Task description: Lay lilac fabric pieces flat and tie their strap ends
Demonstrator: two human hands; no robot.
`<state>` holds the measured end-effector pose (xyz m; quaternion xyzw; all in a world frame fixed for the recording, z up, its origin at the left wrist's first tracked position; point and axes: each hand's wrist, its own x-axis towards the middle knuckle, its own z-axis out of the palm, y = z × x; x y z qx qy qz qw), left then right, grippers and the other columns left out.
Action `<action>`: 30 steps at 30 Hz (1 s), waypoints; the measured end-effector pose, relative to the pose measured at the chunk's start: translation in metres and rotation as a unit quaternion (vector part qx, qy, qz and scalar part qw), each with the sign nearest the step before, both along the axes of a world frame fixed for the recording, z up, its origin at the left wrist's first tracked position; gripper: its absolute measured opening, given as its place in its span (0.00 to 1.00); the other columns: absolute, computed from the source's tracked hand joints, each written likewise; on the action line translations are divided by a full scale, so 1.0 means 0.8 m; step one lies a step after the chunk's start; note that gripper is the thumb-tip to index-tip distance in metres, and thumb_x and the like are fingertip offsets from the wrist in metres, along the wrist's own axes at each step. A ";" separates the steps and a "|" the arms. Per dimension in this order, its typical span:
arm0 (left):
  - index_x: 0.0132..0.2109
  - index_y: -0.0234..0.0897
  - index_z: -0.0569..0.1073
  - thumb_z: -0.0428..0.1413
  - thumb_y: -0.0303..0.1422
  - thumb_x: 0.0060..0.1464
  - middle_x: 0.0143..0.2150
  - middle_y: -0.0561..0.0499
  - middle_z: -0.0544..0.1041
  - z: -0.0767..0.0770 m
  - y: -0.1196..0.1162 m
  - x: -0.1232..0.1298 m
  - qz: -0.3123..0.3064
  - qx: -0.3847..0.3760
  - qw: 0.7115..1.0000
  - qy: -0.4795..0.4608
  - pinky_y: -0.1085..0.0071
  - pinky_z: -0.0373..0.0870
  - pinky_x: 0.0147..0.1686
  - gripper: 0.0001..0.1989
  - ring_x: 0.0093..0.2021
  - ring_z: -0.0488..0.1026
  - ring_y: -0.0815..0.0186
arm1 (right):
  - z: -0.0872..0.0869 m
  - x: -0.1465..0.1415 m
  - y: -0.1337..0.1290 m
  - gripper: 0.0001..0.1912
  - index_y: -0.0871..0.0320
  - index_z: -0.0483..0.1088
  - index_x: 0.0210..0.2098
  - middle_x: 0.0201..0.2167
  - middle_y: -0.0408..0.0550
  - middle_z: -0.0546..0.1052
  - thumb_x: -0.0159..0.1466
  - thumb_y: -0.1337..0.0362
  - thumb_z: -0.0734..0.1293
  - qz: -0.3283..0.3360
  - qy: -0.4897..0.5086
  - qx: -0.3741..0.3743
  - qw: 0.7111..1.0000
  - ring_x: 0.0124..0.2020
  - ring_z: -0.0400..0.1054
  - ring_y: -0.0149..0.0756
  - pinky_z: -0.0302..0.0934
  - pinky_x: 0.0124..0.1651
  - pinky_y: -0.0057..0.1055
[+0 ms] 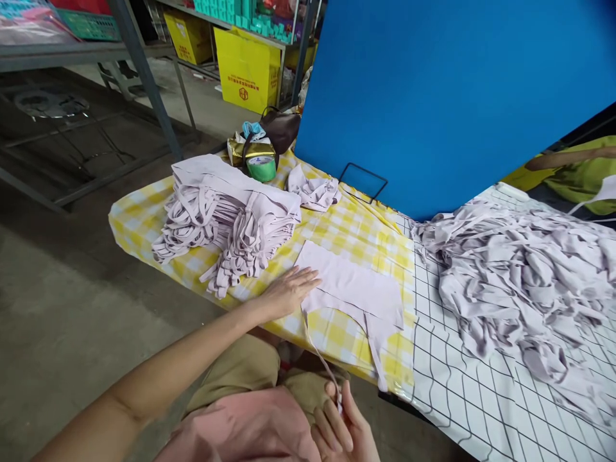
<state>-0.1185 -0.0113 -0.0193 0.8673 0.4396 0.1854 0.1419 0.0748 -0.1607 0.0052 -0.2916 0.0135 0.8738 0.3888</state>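
A pale lilac camisole-like garment piece (356,282) lies spread flat on a yellow checked tablecloth (144,218), its straps toward me. My left hand (291,290) rests with fingers stretched out at the garment's left edge. Below the table edge, my right hand (342,423) is closed in a pinch on the end of one thin strap (320,356), drawn down off the table. The other strap (376,362) lies loose near the edge. Left of the garment is a neat stack of similar lilac pieces (235,192), straps hanging in bunches.
A loose lilac heap (524,276) covers the white grid-patterned cloth (481,398) at right. Behind stands a large blue panel (433,96). A crumpled lilac piece (312,189) and green tape roll (261,168) lie at the back. Another person's arm (572,157) shows far right.
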 end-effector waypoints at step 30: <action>0.55 0.41 0.66 0.52 0.34 0.57 0.59 0.50 0.65 -0.011 -0.089 0.022 0.003 0.010 0.999 -0.031 0.59 0.49 0.62 0.18 0.61 0.57 0.63 | 0.016 0.021 -0.020 0.26 0.59 0.66 0.18 0.05 0.34 0.54 0.56 0.42 0.62 0.181 -0.189 0.059 0.963 0.09 0.44 0.22 0.40 0.15 0.22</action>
